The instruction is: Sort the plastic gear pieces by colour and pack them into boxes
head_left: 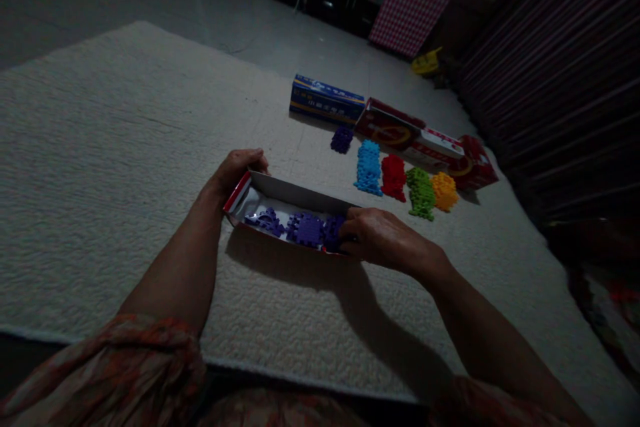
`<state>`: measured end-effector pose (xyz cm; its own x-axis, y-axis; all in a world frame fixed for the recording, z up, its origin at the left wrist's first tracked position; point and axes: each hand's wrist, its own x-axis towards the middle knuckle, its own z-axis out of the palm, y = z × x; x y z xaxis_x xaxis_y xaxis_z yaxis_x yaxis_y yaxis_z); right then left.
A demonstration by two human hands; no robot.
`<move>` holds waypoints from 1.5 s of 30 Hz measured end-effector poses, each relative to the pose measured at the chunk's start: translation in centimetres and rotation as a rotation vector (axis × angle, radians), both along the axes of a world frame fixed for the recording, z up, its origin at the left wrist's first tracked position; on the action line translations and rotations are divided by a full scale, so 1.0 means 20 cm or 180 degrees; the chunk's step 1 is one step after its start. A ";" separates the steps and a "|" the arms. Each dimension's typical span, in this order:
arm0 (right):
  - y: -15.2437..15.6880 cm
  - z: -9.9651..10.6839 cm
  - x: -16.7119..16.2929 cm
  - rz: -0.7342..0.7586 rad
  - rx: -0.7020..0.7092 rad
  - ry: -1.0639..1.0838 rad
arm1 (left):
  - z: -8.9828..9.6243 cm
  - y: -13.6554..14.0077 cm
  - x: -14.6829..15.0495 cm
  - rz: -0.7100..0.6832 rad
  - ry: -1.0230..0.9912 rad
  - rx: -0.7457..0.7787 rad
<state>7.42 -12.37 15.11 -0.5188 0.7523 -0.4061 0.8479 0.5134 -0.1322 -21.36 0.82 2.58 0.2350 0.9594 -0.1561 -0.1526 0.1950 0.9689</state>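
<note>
An open cardboard box (310, 196) with a red edge rests on the quilted mat in front of me. Inside lie purple notched plastic building pieces (306, 229), spread on its white floor. My left hand (241, 168) grips the box at its left end, its fingers curled behind the far wall. At the right end, my right hand (375, 235) reaches in with bent fingers pressed on a purple piece (333, 232). Its fingertips are partly hidden in shadow.
Beyond the box are piles of purple (343, 139), blue (369, 167), red (393, 177), green (421, 193) and yellow pieces (444, 191). Behind them stand a blue box (326, 101) and red boxes (390, 128). A striped curtain (555, 80) hangs on the right.
</note>
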 end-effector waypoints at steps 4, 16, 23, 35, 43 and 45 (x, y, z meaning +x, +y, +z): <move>0.01 -0.03 -0.03 -0.0027 -0.0019 -0.0161 | 0.00 0.00 0.00 0.0025 -0.0001 0.0027; 0.09 0.08 0.08 -0.0304 -0.0379 0.0821 | 0.01 0.01 0.01 0.0023 0.0126 0.0117; 0.12 0.02 0.13 -0.0462 -0.0070 0.1050 | 0.01 0.00 0.00 0.0011 0.0089 0.0108; 0.15 -0.02 0.15 -0.0755 0.0194 0.1842 | 0.00 0.00 0.00 -0.0030 0.0093 0.0071; 0.10 0.03 0.05 -0.0266 0.0824 0.1635 | 0.00 0.01 0.00 -0.0041 -0.0122 -0.0035; 0.09 0.03 0.05 -0.0194 0.0849 0.1512 | 0.00 0.01 0.00 -0.0031 -0.0129 -0.0051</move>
